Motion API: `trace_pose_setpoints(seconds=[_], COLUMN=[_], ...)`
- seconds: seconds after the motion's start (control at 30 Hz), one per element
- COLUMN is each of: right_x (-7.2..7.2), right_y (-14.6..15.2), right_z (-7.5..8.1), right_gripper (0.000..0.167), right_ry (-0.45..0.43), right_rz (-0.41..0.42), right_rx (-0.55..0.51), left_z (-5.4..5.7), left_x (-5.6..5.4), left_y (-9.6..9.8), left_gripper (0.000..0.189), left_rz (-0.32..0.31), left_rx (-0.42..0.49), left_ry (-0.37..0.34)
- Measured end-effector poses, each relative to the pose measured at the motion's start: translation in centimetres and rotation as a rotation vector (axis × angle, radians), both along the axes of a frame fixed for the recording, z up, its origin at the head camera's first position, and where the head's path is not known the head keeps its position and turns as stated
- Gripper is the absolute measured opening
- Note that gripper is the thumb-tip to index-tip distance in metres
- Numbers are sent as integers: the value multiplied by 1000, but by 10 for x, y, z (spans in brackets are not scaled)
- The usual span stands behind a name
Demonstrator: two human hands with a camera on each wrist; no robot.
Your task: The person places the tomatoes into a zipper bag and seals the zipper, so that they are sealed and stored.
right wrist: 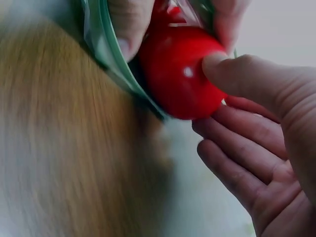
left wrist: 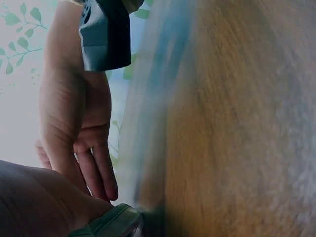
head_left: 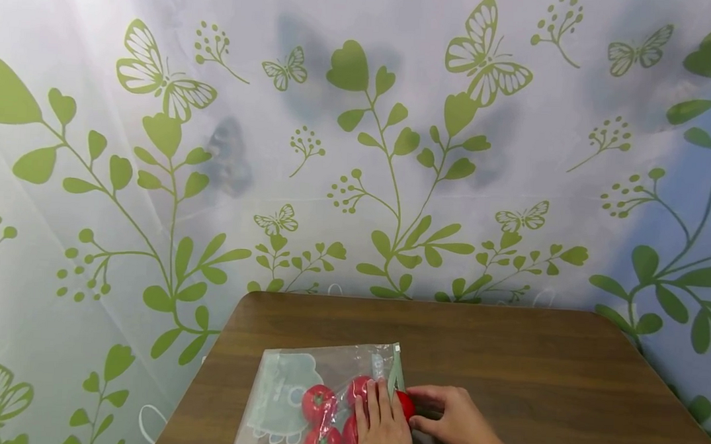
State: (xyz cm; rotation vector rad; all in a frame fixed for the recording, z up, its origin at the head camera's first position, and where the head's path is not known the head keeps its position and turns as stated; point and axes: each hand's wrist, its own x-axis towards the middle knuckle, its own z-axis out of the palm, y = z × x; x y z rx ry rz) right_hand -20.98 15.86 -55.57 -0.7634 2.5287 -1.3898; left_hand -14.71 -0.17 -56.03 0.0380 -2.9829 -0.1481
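Note:
A clear zip bag [head_left: 281,414] with a printed pale panel lies on the table, several red tomatoes [head_left: 319,404] inside it. My left hand [head_left: 382,432] rests on the bag beside its mouth, fingers straight over the plastic. In the right wrist view its thumb [right wrist: 129,24] is at the green zip edge [right wrist: 109,49]. At that mouth, my right hand [head_left: 462,422] pinches another shiny tomato [right wrist: 180,74] between thumb and fingers. The tomato is partly within the opening, and the left hand hides some of it in the head view.
The brown wooden table [head_left: 534,362] extends to the right of and behind the bag. A curtain [head_left: 358,149] printed with green leaves and butterflies hangs behind it. A dark device [left wrist: 106,39] sits at the right wrist in the left wrist view.

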Motion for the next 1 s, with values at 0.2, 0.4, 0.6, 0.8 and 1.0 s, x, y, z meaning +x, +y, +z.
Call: trace_pose_setpoints(seconds=[0.2,0.4,0.6,0.8,1.0], right_x=[2,5,6,5,4], right_y=[-14,-24,-33,-42,-53], right_z=[0,1,-2,-7,-14], right_gripper=[42,40,37,36,38], right_ry=[84,153,225,253,205], right_rz=[3,-42,-82,-114,-173], right_rx=[-7,34,64,67,-4], left_z=[-4,-6,-9,-22,-32], left_x=[2,3,2,0,-6], left_y=[0,0,2,2,0], left_gripper=[48,44,45,40,38], left_rz=[-5,3,17,39,45], left_rx=[-15,-47,-40,-90,-116], left_ry=[87,178,195,408,538])
